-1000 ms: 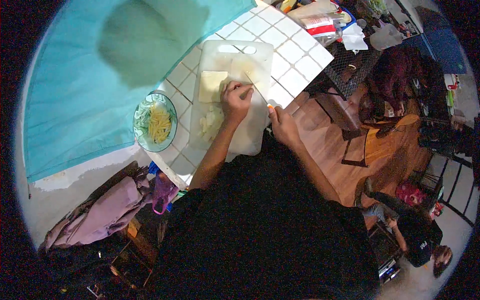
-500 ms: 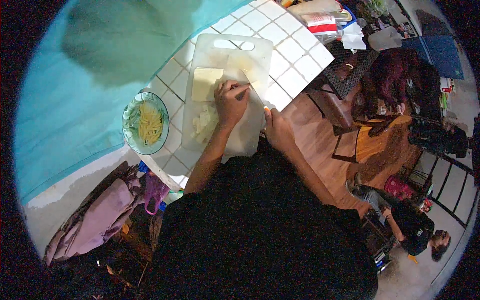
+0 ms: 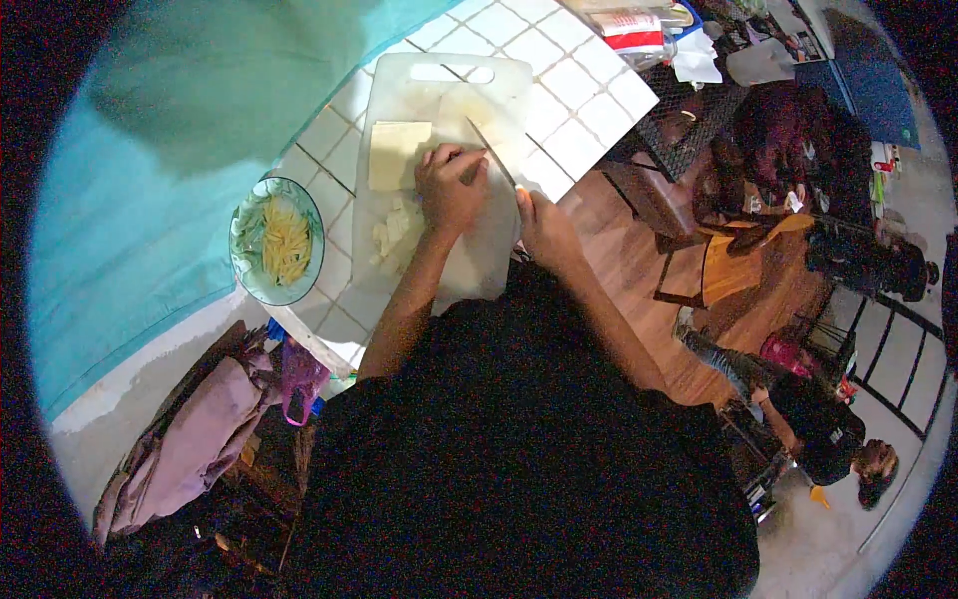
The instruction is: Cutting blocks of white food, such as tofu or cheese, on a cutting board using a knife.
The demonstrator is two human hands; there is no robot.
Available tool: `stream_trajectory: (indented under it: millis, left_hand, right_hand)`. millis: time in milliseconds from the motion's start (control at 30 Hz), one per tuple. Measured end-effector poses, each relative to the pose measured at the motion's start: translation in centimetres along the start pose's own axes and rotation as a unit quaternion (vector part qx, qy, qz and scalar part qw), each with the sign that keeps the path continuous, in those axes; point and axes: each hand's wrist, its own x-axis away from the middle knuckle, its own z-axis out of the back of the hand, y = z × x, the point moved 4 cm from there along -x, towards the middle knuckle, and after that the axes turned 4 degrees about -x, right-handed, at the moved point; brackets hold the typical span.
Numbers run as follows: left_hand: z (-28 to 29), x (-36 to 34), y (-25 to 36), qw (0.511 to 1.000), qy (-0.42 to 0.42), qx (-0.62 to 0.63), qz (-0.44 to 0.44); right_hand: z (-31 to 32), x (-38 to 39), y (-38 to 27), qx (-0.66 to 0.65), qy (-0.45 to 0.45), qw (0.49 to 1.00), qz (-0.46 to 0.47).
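A white cutting board (image 3: 479,265) lies on the white-tiled counter. My right hand (image 3: 549,232) is closed round the handle of a knife (image 3: 491,152), its blade slanting up and left over the board. Beside the blade, my left hand (image 3: 451,190) has its fingers curled down against the board; whatever is under the fingertips is hidden. A pale yellow block or stack of slices (image 3: 399,155) sits left of my left fingers. Smaller pale pieces (image 3: 397,235) are scattered below it, next to my left wrist. A thin pale patch (image 3: 465,103) shows near the knife tip.
Left of the board stands a patterned glass bowl (image 3: 304,275) holding yellow strips. A teal cloth (image 3: 150,260) hangs along the left. Packages (image 3: 639,38) crowd the far right beside a black mesh surface (image 3: 689,125). A wooden chair (image 3: 733,270) and a seated person (image 3: 813,424) are to the right.
The whole view has shifted slightly, so the board and bowl appear a little further up and left. The knife blade shows more clearly; both hands keep nearly the same places on the board.
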Motion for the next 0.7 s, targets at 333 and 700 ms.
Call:
stream_trajectory:
  millis: [333,700]
  left_hand:
    - [2.1,0.1,0.2,0.998,0.029,0.054,-0.027]
    - [2.2,0.2,-0.8,1.000,-0.001,0.009,-0.012]
  right_hand:
    - [-0.2,0.6,1.0,-0.156,0.040,0.987,-0.008]
    - [-1.4,0.7,-0.6,-0.089,-0.023,0.996,0.009]
